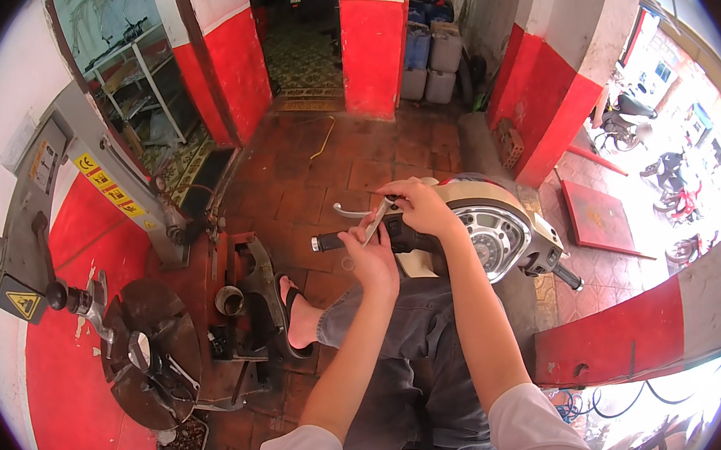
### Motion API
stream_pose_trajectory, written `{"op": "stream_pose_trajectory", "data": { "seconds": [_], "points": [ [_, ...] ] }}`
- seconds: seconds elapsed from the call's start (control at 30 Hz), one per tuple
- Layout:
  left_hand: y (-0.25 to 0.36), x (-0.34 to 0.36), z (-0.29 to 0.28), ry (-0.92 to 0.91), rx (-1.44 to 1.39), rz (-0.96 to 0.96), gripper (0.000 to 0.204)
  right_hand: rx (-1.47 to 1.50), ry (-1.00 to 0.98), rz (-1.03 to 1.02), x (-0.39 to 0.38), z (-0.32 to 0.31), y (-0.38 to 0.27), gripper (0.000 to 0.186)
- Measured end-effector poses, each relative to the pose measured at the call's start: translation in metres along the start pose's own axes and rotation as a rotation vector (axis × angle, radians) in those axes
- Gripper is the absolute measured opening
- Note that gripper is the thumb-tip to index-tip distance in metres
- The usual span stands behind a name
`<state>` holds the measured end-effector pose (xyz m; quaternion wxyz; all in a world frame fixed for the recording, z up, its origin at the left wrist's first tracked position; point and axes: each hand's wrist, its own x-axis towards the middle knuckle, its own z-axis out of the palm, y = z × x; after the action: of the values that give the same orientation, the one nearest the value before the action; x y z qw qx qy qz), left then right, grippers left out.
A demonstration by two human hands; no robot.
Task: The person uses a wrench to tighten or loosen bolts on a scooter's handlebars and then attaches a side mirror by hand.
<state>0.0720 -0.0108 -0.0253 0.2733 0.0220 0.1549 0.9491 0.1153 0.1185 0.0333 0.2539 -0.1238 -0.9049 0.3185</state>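
In front of me is a scooter's handlebar with a round, chrome-rimmed instrument panel. My left hand is closed around a slim, flat silver tool like a wrench, held slanting above the left grip. My right hand is bent over the inner end of the left brake lever. Its fingers are curled together by the lever's mount and the tool's upper end; what they pinch is hidden. At the far right of the handlebar, the other grip is untouched.
A tyre-changing machine with a round dark turntable stands at left, a wrench lying on it. Red-and-white pillars rise ahead. Plastic jugs are stacked behind. A red board lies at right, near parked motorbikes.
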Motion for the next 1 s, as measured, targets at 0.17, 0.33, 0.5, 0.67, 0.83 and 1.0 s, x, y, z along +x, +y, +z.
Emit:
{"op": "stream_pose_trajectory", "data": {
  "seconds": [0.17, 0.33, 0.5, 0.67, 0.83, 1.0],
  "points": [
    [-0.007, -0.012, 0.006, 0.067, 0.109, 0.043, 0.04, 0.037, -0.052, 0.022, 0.002, -0.004, 0.0, 0.037],
    [0.007, 0.009, -0.007, -0.011, 0.238, 0.034, 0.041, 0.051, -0.047, 0.084, 0.003, -0.004, 0.002, 0.036],
    [0.049, 0.043, -0.014, 0.073, 0.316, -0.157, 0.018, 0.043, -0.037, 0.178, 0.005, -0.006, -0.008, 0.035],
    [0.067, 0.033, -0.02, 0.002, 0.367, -0.066, 0.011, 0.042, -0.021, 0.233, 0.007, -0.008, -0.006, 0.033],
    [0.086, 0.019, -0.02, -0.159, 1.304, 0.347, 0.017, 0.033, -0.042, 0.228, 0.006, -0.006, -0.003, 0.032],
    [0.092, 0.034, 0.008, -0.416, 2.192, 0.524, 0.017, 0.039, -0.019, 0.224, 0.004, -0.008, -0.003, 0.031]
  ]
}}
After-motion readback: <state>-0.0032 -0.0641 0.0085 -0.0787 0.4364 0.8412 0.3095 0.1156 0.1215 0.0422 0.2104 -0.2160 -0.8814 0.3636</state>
